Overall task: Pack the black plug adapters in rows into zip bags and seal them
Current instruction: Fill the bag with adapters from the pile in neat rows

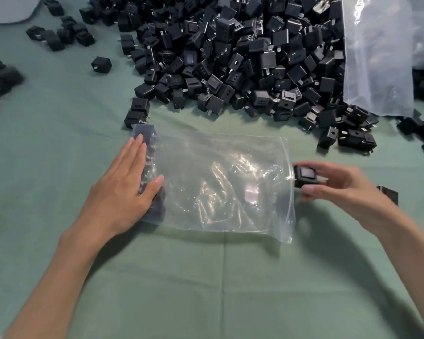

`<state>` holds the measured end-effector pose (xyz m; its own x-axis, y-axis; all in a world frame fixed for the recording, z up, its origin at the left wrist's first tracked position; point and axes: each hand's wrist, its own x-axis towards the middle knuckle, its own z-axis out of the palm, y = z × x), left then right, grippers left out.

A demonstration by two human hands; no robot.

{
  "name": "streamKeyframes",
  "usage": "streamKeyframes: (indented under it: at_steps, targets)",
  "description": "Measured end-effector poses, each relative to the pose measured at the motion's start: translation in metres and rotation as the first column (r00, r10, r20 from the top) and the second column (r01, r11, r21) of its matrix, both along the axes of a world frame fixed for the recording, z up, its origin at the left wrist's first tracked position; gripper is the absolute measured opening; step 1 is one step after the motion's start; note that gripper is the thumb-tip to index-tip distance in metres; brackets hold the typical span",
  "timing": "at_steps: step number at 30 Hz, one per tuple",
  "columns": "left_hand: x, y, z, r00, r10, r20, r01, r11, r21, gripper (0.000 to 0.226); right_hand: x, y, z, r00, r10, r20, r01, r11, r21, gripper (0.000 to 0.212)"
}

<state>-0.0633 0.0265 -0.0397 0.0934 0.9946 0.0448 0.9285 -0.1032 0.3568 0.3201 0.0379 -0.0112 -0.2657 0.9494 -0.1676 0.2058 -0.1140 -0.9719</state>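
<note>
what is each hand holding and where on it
The right hand pinches a black plug adapter by its opposite sides, at the zip bag's zip edge. The left hand holds nothing; it lies flat on the bag over the packed adapters.

Left hand [123, 187] flat on adapter row [148, 167] inside zip bag [220, 184], right hand [340, 189] pinching one adapter [304, 176] at bag mouth, loose pile [230, 52] behind on counter [206, 289].

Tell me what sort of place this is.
Probably a hand-packing bench in a small workshop: a heap of loose black plug adapters on a green cloth, and a zip bag partly filled.
</note>
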Motion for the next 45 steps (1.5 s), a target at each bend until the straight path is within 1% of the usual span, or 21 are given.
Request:
streamKeyframes:
  at_steps: [2, 4, 7, 8, 9, 11, 13, 15, 17, 19, 21, 22, 23, 26, 28, 31, 35, 38, 41, 45]
  targets:
    - [0.000, 0.000, 0.001, 1.000, 0.002, -0.005, -0.002, 1.000, -0.007, 0.087, -0.015, -0.001, 0.000, 0.994, 0.110, -0.009, -0.111, 0.994, -0.021, 0.040]
    - [0.000, -0.001, 0.001, 1.000, 0.004, -0.004, -0.004, 1.000, -0.010, 0.087, -0.029, 0.002, -0.002, 0.981, 0.186, -0.058, -0.188, 0.981, -0.048, 0.032]
    - [0.001, -0.001, 0.003, 1.000, 0.000, 0.005, 0.000, 1.000, -0.010, 0.087, -0.050, 0.009, -0.006, 0.935, 0.237, -0.265, -0.272, 0.956, -0.106, 0.039]
    - [0.001, 0.000, 0.003, 1.000, -0.003, 0.007, 0.003, 1.000, -0.007, 0.087, -0.057, 0.012, -0.008, 0.916, 0.257, -0.309, -0.304, 0.946, -0.114, 0.040]
    - [0.001, 0.000, 0.004, 1.000, -0.004, 0.012, 0.004, 1.000, -0.005, 0.087, -0.064, 0.015, -0.009, 0.907, 0.287, -0.308, -0.335, 0.935, -0.116, 0.038]
    - [0.001, 0.000, 0.004, 1.000, -0.005, 0.022, 0.005, 1.000, -0.001, 0.088, -0.074, 0.024, -0.012, 0.910, 0.365, -0.199, -0.389, 0.915, -0.102, 0.037]
    - [0.002, -0.001, 0.004, 1.000, -0.010, 0.025, 0.010, 1.000, 0.003, 0.088, -0.086, 0.033, -0.013, 0.897, 0.438, -0.061, -0.441, 0.895, -0.064, 0.046]
    - [0.002, -0.002, 0.004, 1.000, -0.016, 0.022, 0.016, 1.000, 0.008, 0.089, -0.108, 0.038, -0.007, 0.867, 0.496, 0.054, -0.498, 0.867, 0.026, 0.052]
    - [0.001, -0.002, 0.005, 1.000, -0.028, 0.010, 0.028, 0.999, 0.018, 0.088, -0.134, 0.044, -0.007, 0.838, 0.494, 0.230, -0.536, 0.824, 0.186, 0.046]
    - [0.000, -0.003, 0.005, 0.999, -0.041, -0.005, 0.041, 0.999, 0.021, 0.085, -0.159, 0.051, -0.008, 0.789, 0.460, 0.407, -0.594, 0.740, 0.315, 0.039]
    - [0.000, -0.004, 0.006, 0.999, -0.052, -0.008, 0.052, 0.999, 0.010, 0.092, -0.179, 0.056, -0.010, 0.727, 0.443, 0.524, -0.661, 0.658, 0.361, 0.040]
    - [0.000, -0.004, 0.006, 0.998, -0.057, -0.003, 0.057, 0.998, 0.006, 0.095, -0.187, 0.057, -0.011, 0.712, 0.442, 0.546, -0.675, 0.643, 0.361, 0.041]
    - [0.000, -0.004, 0.006, 0.998, -0.061, 0.005, 0.061, 0.998, 0.006, 0.097, -0.192, 0.058, -0.011, 0.720, 0.444, 0.533, -0.670, 0.647, 0.365, 0.040]
    - [-0.001, -0.003, 0.005, 0.998, -0.063, 0.029, 0.063, 0.998, 0.021, 0.098, -0.198, 0.060, -0.013, 0.786, 0.468, 0.404, -0.610, 0.693, 0.384, 0.032]
    - [-0.001, -0.003, 0.004, 0.997, -0.064, 0.037, 0.063, 0.997, 0.033, 0.098, -0.197, 0.059, -0.014, 0.781, 0.495, 0.382, -0.616, 0.711, 0.338, 0.031]
    - [-0.001, -0.003, 0.004, 0.997, -0.067, 0.034, 0.066, 0.997, 0.041, 0.098, -0.196, 0.058, -0.016, 0.762, 0.542, 0.354, -0.641, 0.710, 0.292, 0.033]
    - [0.000, -0.004, 0.005, 0.998, -0.053, 0.032, 0.052, 0.998, 0.037, 0.100, -0.198, 0.060, -0.018, 0.809, 0.531, 0.253, -0.585, 0.771, 0.251, 0.030]
    - [0.000, -0.004, 0.006, 0.998, -0.055, 0.034, 0.054, 0.998, 0.027, 0.102, -0.200, 0.061, -0.020, 0.826, 0.527, 0.199, -0.562, 0.794, 0.233, 0.027]
    - [-0.001, -0.003, 0.005, 0.997, -0.062, 0.050, 0.060, 0.998, 0.026, 0.105, -0.199, 0.061, -0.021, 0.832, 0.516, 0.205, -0.554, 0.798, 0.238, 0.026]
    - [-0.005, -0.004, 0.006, 0.984, -0.107, 0.139, 0.107, 0.994, 0.008, 0.113, -0.199, 0.059, -0.021, 0.808, 0.537, 0.243, -0.587, 0.768, 0.256, 0.033]
